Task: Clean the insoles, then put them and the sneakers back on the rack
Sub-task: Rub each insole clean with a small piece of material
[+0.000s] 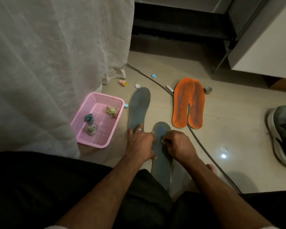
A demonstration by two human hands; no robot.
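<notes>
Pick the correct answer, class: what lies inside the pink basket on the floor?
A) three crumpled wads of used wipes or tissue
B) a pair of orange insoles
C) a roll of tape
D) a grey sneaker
A: the pink basket holds three crumpled wads, while the orange insoles, sneaker and tape roll lie outside it on the floor.

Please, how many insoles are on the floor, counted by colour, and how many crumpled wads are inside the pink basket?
Grey insoles: 2 (one lying free, one under the hands)
Orange insoles: 2 (left, right), overlapping
Crumpled wads in the pink basket: 3 ()
Total: 7
</notes>
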